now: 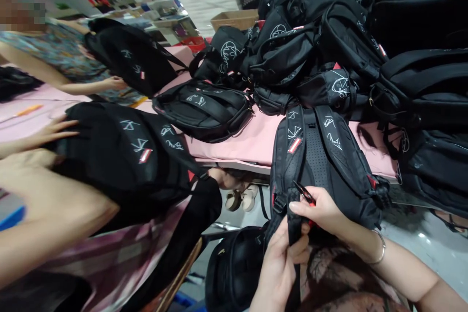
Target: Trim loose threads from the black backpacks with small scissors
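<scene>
A black backpack (pixel 321 161) hangs off the edge of the pink table (pixel 256 144) in front of me, its back panel and straps facing me. My left hand (pixel 280 263) pinches a black strap (pixel 293 217) of this backpack. My right hand (pixel 321 209) is closed on small red-handled snips (pixel 305 194), their tips at the same strap near its buckle. A bracelet sits on my right wrist.
A high heap of black backpacks (pixel 365 34) fills the table's right side. One more backpack (pixel 204 109) lies flat mid-table. At the left, a co-worker's hand (pixel 51 131) rests on a backpack (pixel 124 156); another person (pixel 54 58) behind handles a further one. A black bag (pixel 234 268) sits on the floor.
</scene>
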Motion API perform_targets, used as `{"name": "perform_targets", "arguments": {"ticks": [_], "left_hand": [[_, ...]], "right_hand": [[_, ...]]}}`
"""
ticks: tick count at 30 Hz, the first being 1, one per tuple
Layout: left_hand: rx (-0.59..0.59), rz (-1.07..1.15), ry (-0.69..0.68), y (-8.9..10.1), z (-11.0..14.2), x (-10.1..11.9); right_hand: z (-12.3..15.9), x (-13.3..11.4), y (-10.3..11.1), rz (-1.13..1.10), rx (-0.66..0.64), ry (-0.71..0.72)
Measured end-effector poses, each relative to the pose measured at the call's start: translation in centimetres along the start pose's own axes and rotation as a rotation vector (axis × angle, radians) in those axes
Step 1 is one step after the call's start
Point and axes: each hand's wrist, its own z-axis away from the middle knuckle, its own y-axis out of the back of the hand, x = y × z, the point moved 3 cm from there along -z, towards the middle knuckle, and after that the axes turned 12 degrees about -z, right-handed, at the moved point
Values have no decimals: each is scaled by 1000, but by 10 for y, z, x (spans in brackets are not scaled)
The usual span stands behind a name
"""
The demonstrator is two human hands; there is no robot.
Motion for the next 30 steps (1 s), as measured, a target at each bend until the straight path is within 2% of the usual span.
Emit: {"name": "perform_targets", "arguments": {"ticks": [4, 6, 7, 11, 14, 17, 23, 30], "left_hand": [[137, -122, -113, 0, 11, 6], [216, -161, -142, 3, 13, 10], [256, -168, -157, 4, 14, 11], [348, -166, -184, 7, 12, 15], [347, -148, -186, 6, 11, 16], [326, -142, -194, 3, 12, 17], [300, -176, -211, 0, 11, 13], [269, -236, -217, 3, 9, 8]], "right_hand": [[-5, 1, 0, -9, -12, -9], [-3, 3, 0, 79, -48, 6], [0, 3, 1, 153, -26, 40], [18, -4, 9, 504, 173, 368], [28, -4, 12, 677, 69, 604], [32, -2, 17, 765, -22, 710], [28, -6, 18, 801, -128, 690], [28, -8, 15, 798, -93, 681]]}}
